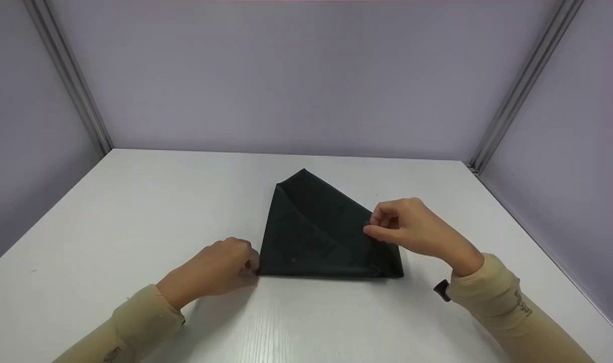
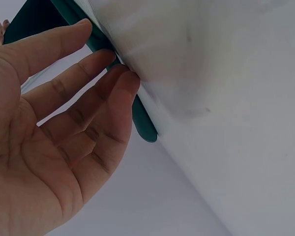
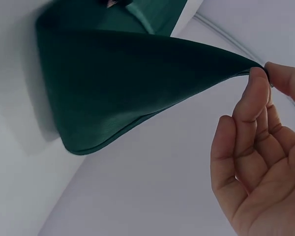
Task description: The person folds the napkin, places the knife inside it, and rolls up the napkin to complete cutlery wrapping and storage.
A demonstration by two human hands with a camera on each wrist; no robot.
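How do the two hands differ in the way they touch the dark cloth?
The right hand pinches a corner of the cloth and lifts it off the table; the left hand only touches the cloth's edge with nearly straight fingers. The right hand is raised; the left hand stays low at the near left corner. Both wear beige sleeves.

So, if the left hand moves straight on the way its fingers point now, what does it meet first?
The left hand points toward the near-left corner of the dark folded cloth, and its fingertips already seem to touch that edge. It would push into the cloth first, which lies on the white table.
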